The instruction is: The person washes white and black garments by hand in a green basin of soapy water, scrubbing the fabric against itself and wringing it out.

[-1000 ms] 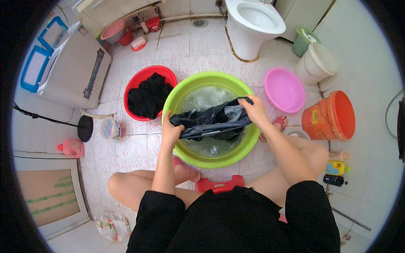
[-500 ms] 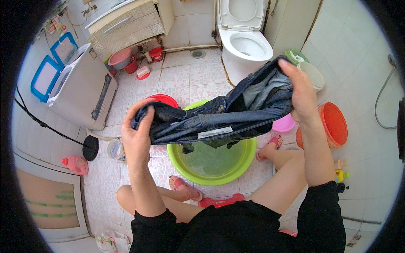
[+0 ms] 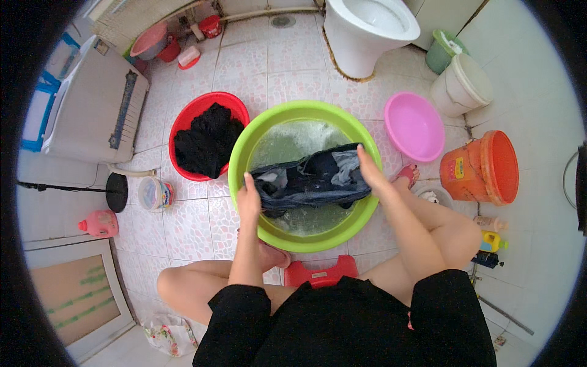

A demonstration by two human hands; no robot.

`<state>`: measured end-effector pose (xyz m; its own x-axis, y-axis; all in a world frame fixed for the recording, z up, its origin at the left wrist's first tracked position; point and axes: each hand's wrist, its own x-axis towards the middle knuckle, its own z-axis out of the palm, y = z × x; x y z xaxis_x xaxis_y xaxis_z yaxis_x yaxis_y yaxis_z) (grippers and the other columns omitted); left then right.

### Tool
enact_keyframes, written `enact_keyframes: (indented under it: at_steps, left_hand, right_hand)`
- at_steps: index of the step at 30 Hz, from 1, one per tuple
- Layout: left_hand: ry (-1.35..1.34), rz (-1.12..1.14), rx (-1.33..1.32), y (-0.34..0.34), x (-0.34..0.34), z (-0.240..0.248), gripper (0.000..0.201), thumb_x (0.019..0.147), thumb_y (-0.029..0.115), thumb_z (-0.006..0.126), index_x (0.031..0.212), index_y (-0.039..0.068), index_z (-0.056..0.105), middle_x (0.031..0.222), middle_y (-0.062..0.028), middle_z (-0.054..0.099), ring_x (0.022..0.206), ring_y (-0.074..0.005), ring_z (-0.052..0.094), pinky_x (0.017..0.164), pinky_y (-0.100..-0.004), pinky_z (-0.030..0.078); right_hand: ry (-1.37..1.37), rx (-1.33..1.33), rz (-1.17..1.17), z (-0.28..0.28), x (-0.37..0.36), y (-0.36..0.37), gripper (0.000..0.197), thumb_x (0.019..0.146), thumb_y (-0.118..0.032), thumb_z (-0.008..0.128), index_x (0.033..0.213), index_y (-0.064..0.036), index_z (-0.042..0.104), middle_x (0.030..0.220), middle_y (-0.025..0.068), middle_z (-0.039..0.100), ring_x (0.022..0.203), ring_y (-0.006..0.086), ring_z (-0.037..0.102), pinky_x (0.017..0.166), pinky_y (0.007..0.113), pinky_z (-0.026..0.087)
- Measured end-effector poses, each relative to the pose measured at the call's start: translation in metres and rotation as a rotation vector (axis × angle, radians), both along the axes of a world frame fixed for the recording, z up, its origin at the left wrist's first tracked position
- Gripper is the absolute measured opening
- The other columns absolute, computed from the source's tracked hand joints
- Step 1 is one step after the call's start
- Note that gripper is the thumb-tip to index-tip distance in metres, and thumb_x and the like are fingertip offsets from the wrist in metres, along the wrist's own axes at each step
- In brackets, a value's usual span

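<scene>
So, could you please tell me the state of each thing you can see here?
Green basin: holds soapy water.
Dark garment: wet, gripped at both ends.
Left hand: shut on it.
Right hand: shut on it.
Red basin: holds black clothes.
Pink basin: empty.
Toilet: lid up.

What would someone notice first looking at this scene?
The big green basin of soapy water at the centre, where the left hand and right hand grip a dark wet garment. Just left sits a red basin holding black clothes; a pink basin lies right.
</scene>
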<state>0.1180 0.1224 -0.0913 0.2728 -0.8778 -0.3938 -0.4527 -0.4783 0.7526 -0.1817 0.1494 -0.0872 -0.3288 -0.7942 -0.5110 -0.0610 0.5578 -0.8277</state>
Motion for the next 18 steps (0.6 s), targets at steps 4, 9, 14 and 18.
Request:
enact_keyframes:
  at_steps: [4, 9, 14, 18]
  left_hand:
    - [-0.285, -0.233, -0.024, 0.021, -0.035, -0.034, 0.046, 0.089, 0.043, 0.026, 0.124, 0.019, 0.043, 0.1, -0.0275, 0.054, 0.091, -0.04, 0.053, 0.079, -0.0447, 0.041]
    - [-0.757, -0.605, -0.107, 0.043, -0.086, -0.073, 0.085, 0.072, 0.029, 0.061, 0.138, 0.012, 0.009, 0.1, -0.0191, 0.04, 0.079, -0.0321, 0.046, 0.066, -0.043, 0.041]
    - [-0.672, -0.618, 0.008, 0.02, -0.094, -0.108, 0.084, 0.07, 0.024, 0.062, 0.136, 0.006, 0.012, 0.105, -0.0199, 0.039, 0.094, -0.0344, 0.044, 0.075, -0.0423, 0.042]
    - [-0.51, -0.642, 0.289, 0.0, -0.1, -0.124, 0.079, 0.073, 0.028, 0.063, 0.132, 0.002, 0.019, 0.121, -0.0262, 0.035, 0.108, -0.0404, 0.041, 0.089, -0.0462, 0.037]
  right_hand:
    - [0.574, 0.215, 0.226, -0.053, 0.065, 0.016, 0.063, 0.085, -0.053, 0.031, 0.13, -0.008, 0.03, 0.115, 0.0262, 0.039, 0.104, 0.0395, 0.044, 0.084, 0.045, 0.038]
    - [0.951, 0.178, 0.553, -0.088, 0.088, 0.038, 0.054, 0.084, -0.038, 0.048, 0.131, -0.0172, 0.03, 0.104, 0.0169, 0.038, 0.093, 0.0341, 0.045, 0.055, 0.034, 0.05]
    - [0.982, 0.23, 0.587, -0.12, 0.077, 0.024, 0.055, 0.082, -0.039, 0.05, 0.129, -0.018, 0.032, 0.107, 0.0175, 0.04, 0.092, 0.0305, 0.05, 0.059, 0.036, 0.051]
    - [0.989, 0.293, 0.619, -0.132, 0.077, 0.012, 0.045, 0.082, -0.041, 0.048, 0.118, -0.0143, 0.044, 0.097, 0.0169, 0.051, 0.086, 0.0321, 0.055, 0.061, 0.041, 0.05]
